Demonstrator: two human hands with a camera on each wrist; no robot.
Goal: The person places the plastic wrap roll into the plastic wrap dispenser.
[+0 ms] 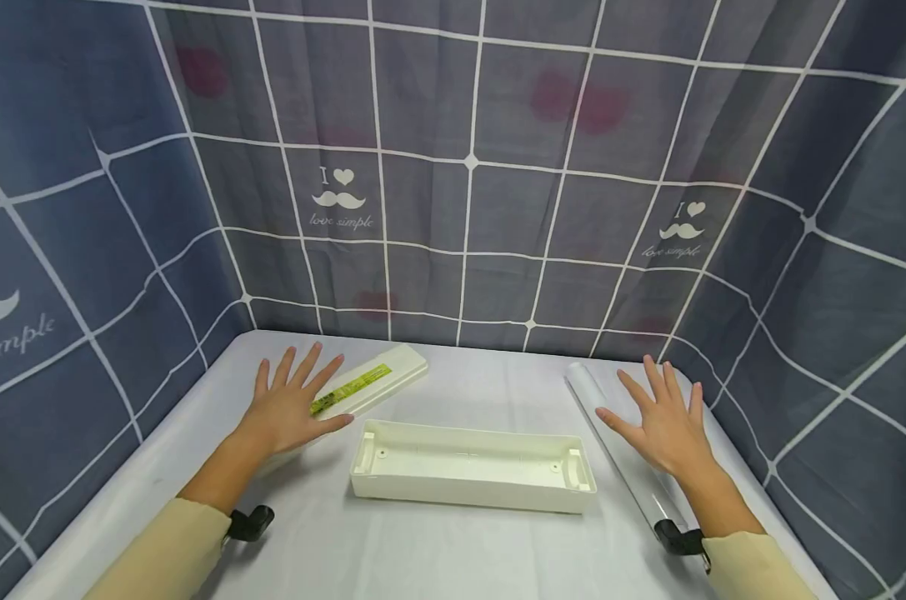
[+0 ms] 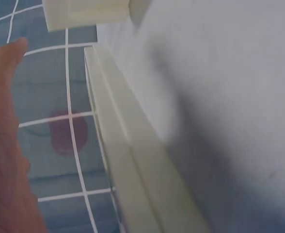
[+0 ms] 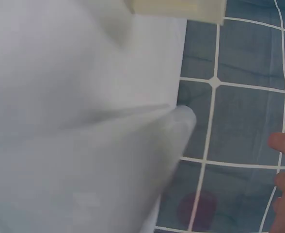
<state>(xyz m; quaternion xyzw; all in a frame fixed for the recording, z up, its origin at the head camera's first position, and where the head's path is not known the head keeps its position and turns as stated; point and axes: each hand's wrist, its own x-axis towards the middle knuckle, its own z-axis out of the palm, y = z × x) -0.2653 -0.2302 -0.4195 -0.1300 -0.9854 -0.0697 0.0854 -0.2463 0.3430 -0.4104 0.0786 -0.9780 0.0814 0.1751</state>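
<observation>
My left hand [image 1: 283,417] is spread with straight fingers over a long off-white lid [image 1: 403,364] that bears a yellow-green label [image 1: 351,389]. The hand hides the lid's near part; in the left wrist view the lid's long edge [image 2: 128,141] runs below the thumb. At the right, my right hand [image 1: 670,433] has its fingers fanned out, above and beside a clear roll [image 1: 610,433] lying lengthwise away from me. Both hands hold nothing. Between them sits an off-white rectangular box [image 1: 471,492], its top uncovered, showing small fittings at both inner ends.
All the things lie on a white-covered table [image 1: 422,558]. A dark blue-grey checked curtain [image 1: 422,200] with white lines stands behind it and along both sides. Each wrist wears a black camera mount, such as the left mount [image 1: 250,523].
</observation>
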